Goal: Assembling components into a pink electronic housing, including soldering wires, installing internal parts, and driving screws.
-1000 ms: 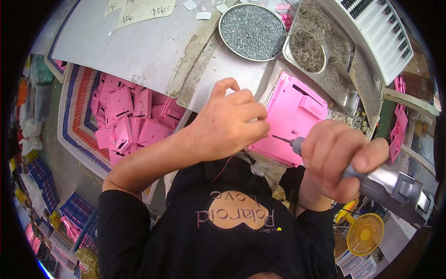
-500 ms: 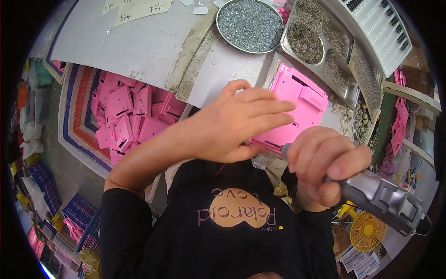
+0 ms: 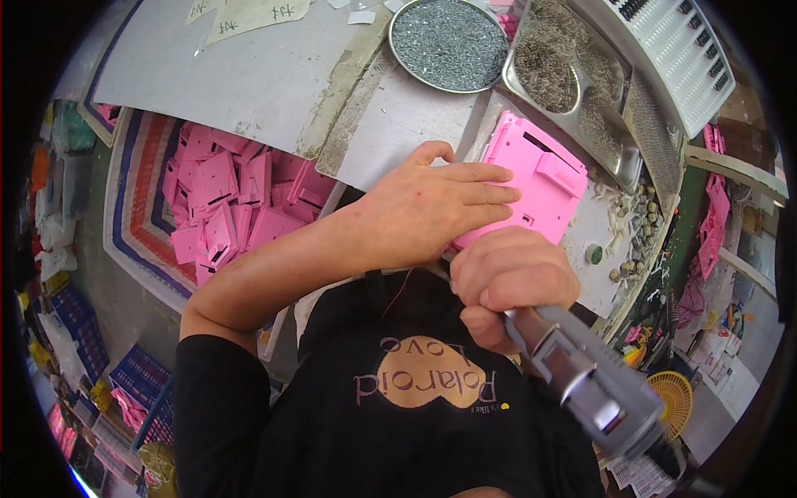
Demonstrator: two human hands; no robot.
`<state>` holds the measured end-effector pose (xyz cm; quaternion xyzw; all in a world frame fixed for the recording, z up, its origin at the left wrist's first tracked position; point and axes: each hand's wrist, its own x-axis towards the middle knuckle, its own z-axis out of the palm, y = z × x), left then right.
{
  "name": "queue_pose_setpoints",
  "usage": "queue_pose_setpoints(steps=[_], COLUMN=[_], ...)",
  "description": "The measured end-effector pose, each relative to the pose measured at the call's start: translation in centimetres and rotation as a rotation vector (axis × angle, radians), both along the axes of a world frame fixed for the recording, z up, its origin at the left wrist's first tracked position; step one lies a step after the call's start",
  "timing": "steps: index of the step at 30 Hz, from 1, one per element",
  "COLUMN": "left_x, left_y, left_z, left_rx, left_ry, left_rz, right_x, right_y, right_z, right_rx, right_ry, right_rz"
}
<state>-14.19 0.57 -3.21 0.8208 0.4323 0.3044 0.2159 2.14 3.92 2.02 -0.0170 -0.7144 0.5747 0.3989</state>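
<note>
Seemingly partway through the pink casing, with remainder unclear, steadying with outspread left hand, clasping grey driver in right hand.

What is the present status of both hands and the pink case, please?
Left hand open over pink case. Right hand gripping screwdriver, tip hidden. Right hand blocks view of case's near corner.

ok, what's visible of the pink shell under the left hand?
The pink shell looks plastic: shallow, boxy, a long dark slot near its far edge, a raised block beside that, a small opening nearer the person. It lies askew on the bench. The left hand seems to rest on its left side; the right hand, gripping the driver, partly hides its near end, so tool contact is unclear.
</note>
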Motion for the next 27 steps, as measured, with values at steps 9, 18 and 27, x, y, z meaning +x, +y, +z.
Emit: queue_pose_setpoints(steps=[9, 18, 27], left_x=[4.7, 7.0, 7.0], left_y=[2.7, 3.3, 3.1], left_z=[2.3, 2.4, 2.2], left_rx=[0.026, 0.085, 0.057], left_ry=[-0.094, 0.193, 0.193], left_rz=[-0.002, 0.059, 0.065], right_x=[10.3, 10.6, 11.5], right_y=[5.9, 7.5, 2.4], right_z=[2.6, -1.4, -0.2], right_rx=[-0.139, -0.115, -0.267], right_ry=[0.169, 0.112, 0.082], right_rz=[-0.425, -0.568, -0.389])
